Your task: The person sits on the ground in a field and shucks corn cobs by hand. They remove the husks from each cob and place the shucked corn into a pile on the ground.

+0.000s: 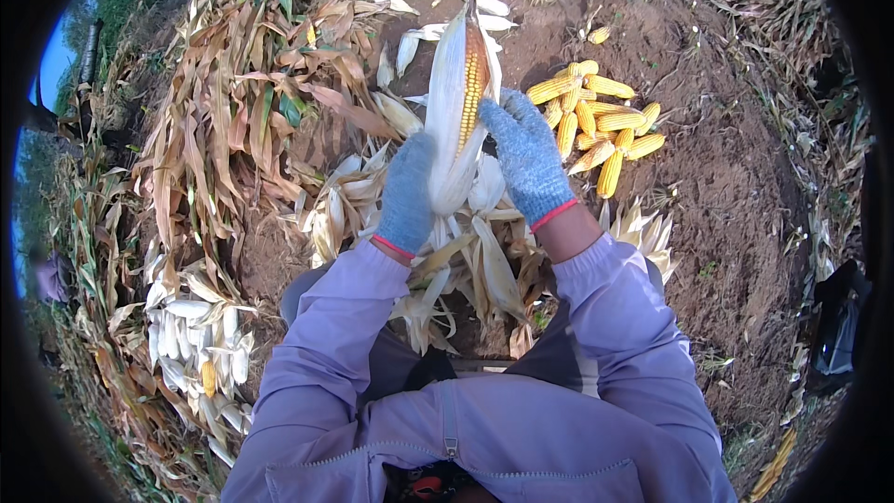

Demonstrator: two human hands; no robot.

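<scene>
Between my two gloved hands stands an ear of corn (471,94) with its pale husk parted, showing a strip of yellow kernels. My left hand (408,192), in a grey knit glove, grips the husk low on its left side. The fingers of my right hand (524,154), gloved the same way, hold the husk's opened right edge. Loose stripped husks (496,269) lie below the ear, between my knees. To the right of my right hand rests a pile of bare yellow corn cobs (607,119) on the soil.
Dry corn stalks and leaves (209,105) are heaped at the left. Unopened ears in white husks (185,335) lie at the lower left, and a few husked ears (489,7) lie beyond my hands. A dark bag-like object (838,321) is at the far right.
</scene>
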